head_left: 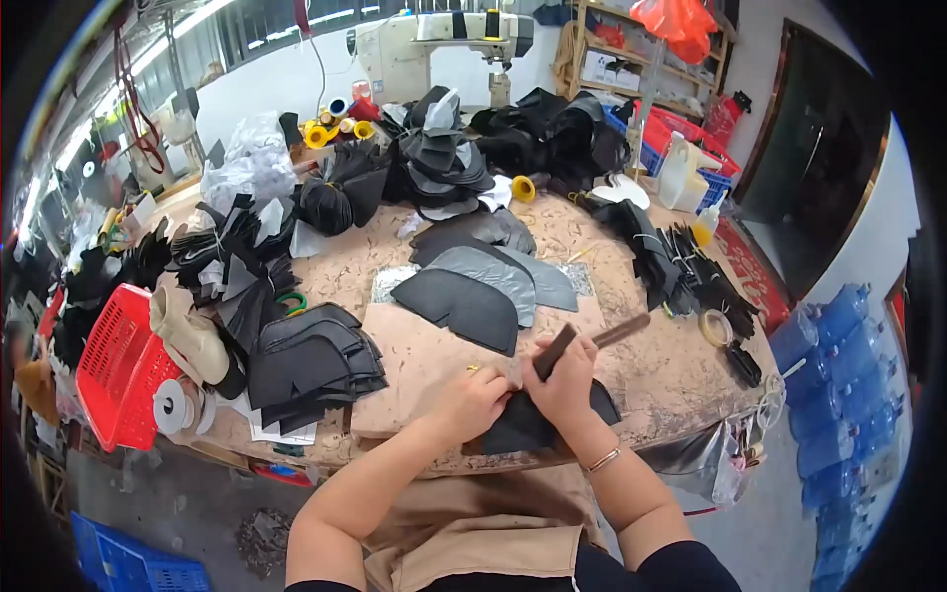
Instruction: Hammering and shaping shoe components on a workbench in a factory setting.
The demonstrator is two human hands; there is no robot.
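Note:
A black cut piece of sheet material (515, 426) lies at the table's near edge under both hands. My left hand (475, 403) pinches its upper edge, the fingers bent and pressed together. Close beside it, my right hand (566, 383) is closed around what looks like a hammer (623, 330). A dark bar of it sticks up past the thumb, and a brown handle points to the far right; how the two join is hidden by the fingers. Just beyond my hands, black and grey curved pieces (462, 308) overlap on a pale board (400, 370).
Stacked black pieces (308, 360) lie left, near a red basket (116, 370) and a beige shoe form (187, 335). A sewing machine (434, 44) stands behind heaped black parts. Right are a tape roll (715, 328), bundled strips (695, 266) and blue water bottles (838, 395).

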